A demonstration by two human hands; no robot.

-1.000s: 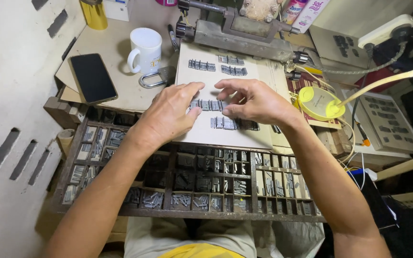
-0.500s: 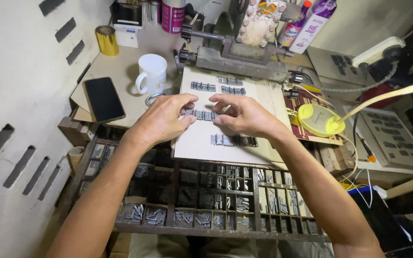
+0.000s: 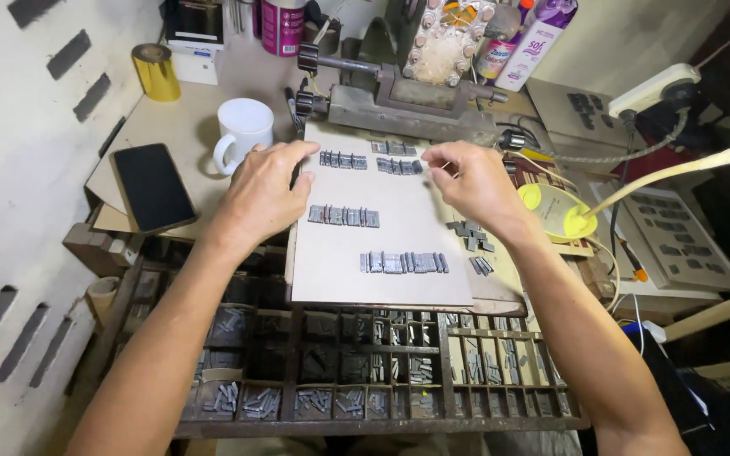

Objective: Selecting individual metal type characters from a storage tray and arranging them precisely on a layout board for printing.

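Head cam looks down on a pale board [image 3: 399,245] carrying four short rows of metal type [image 3: 344,215]. Left hand [image 3: 264,190] rests at the board's far left edge, fingers loosely spread, holding nothing, just beside a white mug [image 3: 242,131]. Right hand [image 3: 471,181] hovers at the far right, fingertips pinched near the far type row [image 3: 397,165]; can't tell if it holds a piece. Compartmented type tray [image 3: 382,363] sits nearer.
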